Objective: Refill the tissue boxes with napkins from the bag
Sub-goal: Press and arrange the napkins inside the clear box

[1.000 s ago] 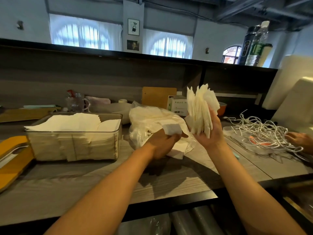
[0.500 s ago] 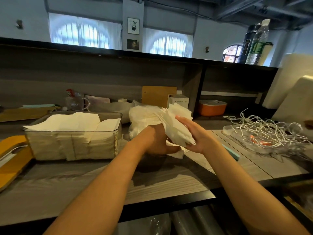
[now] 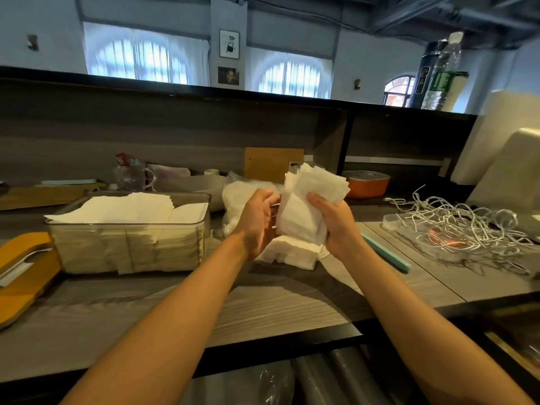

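Gripping a thick stack of white napkins above a grey wood-grain counter, a person works with both bare hands raised in front of the chest. The right hand is wrapped round the stack's right edge, its thumb lying across the front sheets and its fingers curled behind them, so the stack stands nearly upright with its top corners fanned out. The left hand meets the stack's left edge with fingers loosely bent against the paper; how firmly it holds cannot be told from this angle.

Directly beneath the two hands, a second, flatter pile of napkins lies on the counter. Just behind the left hand sits a crumpled clear plastic bag, partly hidden by the wrist. Well to the left of the left hand stands a clear rectangular tissue box, open at the top and packed to the rim with folded napkins, some sheets draped over its edge. Farther left again, an orange lid with a slot rests on the counter.

To the right of the right hand lie a slim teal bar and, beyond it, a tangle of white cord. An orange container sits on a shelf behind the right hand.
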Demonstrator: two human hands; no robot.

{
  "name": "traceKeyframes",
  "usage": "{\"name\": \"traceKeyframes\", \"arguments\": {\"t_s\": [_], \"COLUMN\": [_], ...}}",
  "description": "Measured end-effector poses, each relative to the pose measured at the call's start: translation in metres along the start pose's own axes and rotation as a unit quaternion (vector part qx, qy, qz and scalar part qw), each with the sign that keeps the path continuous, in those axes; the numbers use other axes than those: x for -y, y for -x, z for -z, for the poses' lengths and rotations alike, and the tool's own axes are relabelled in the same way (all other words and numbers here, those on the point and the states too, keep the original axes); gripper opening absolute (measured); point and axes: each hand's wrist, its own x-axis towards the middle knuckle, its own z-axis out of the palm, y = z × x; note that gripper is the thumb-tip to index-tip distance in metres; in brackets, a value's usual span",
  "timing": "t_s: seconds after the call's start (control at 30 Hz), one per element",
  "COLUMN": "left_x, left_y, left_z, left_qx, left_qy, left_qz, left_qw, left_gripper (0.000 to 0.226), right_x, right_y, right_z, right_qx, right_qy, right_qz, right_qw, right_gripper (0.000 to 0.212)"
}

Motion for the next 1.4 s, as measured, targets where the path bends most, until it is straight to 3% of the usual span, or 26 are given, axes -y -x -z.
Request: {"name": "traceKeyframes", "arguments": {"t_s": [0.13, 0.2, 0.33, 0.4, 0.53, 0.7, 0.83, 0.93, 1.0, 1.17, 1.33, 1.4], "left_x": [0.019, 0.025, 0.024, 0.022, 0.021, 0.015, 0.015, 0.017, 0.018, 0.019, 0.018, 0.020], "left_y": [-0.006, -0.006, 0.006, 0.016, 0.036, 0.059, 0.071, 0.079, 0.086, 0.090, 0.079, 0.071], "left_z": [-0.003, -0.003, 0.007, 0.013, 0.026, 0.040, 0.045, 0.050, 0.052, 0.051, 0.045, 0.039], "left_qx": [0.006, -0.010, 0.004, 0.028, 0.033, -0.042, -0.102, -0.110, -0.087, -0.082, -0.117, -0.156], "left_qy": [-0.131, -0.157, -0.166, -0.176, -0.189, -0.171, -0.171, -0.316, -0.379, -0.443, -0.385, -0.358], "left_qz": [-0.035, -0.044, -0.057, -0.053, -0.077, -0.102, -0.118, -0.138, -0.137, -0.155, -0.174, -0.180], "left_qw": [0.991, 0.987, 0.984, 0.983, 0.978, 0.979, 0.973, 0.932, 0.911, 0.879, 0.899, 0.903], "left_gripper": [0.032, 0.043, 0.055, 0.064, 0.068, 0.082, 0.050, 0.065, 0.072, 0.067, 0.052, 0.043], "right_x": [-0.010, -0.011, -0.007, -0.006, -0.006, -0.008, -0.013, -0.015, -0.015, -0.014, -0.012, -0.016], "right_y": [0.005, 0.008, 0.017, 0.023, 0.044, 0.069, 0.083, 0.090, 0.093, 0.093, 0.084, 0.080], "right_z": [-0.009, -0.014, -0.012, -0.005, -0.005, -0.019, -0.030, -0.028, -0.026, -0.028, -0.042, -0.050], "right_qx": [-0.014, -0.012, -0.023, 0.019, 0.060, 0.067, 0.041, 0.007, 0.011, 0.056, -0.049, -0.089], "right_qy": [0.062, 0.065, 0.011, -0.018, -0.023, -0.022, -0.006, 0.173, 0.233, 0.207, 0.125, 0.103], "right_qz": [-0.012, -0.040, 0.002, 0.014, 0.022, 0.059, 0.027, 0.055, 0.061, 0.001, -0.002, 0.003], "right_qw": [0.998, 0.997, 1.000, 1.000, 0.998, 0.996, 0.999, 0.983, 0.970, 0.977, 0.991, 0.991], "right_gripper": [0.046, 0.048, 0.075, 0.066, 0.067, 0.053, 0.036, 0.025, 0.027, 0.058, 0.023, 0.021]}}
